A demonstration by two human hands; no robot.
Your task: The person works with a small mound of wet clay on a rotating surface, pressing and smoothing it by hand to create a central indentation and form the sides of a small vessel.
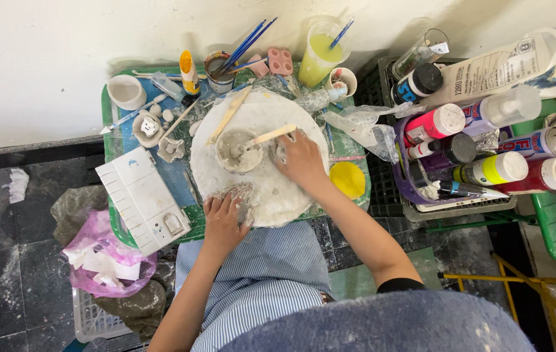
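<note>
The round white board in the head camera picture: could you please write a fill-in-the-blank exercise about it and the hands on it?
1. The small clay bowl stands on the round white ____.
2. A flat wooden ____ leans in the bowl.
3. The left hand rests at the board's near edge; the ____ hand lies beside the bowl.
4. The cup by the wall holds a ____ liquid.

Missing words: board; stick; right; yellow-green

**A small work corner against a pale wall**

A plain cream wall (pixel 63 52) fills the top. Below the wall, dark stone floor tiles (pixel 11 261) carry white dust. A green table (pixel 106 111) stands against the wall, and a black crate (pixel 376 189) stands right of it.
</note>
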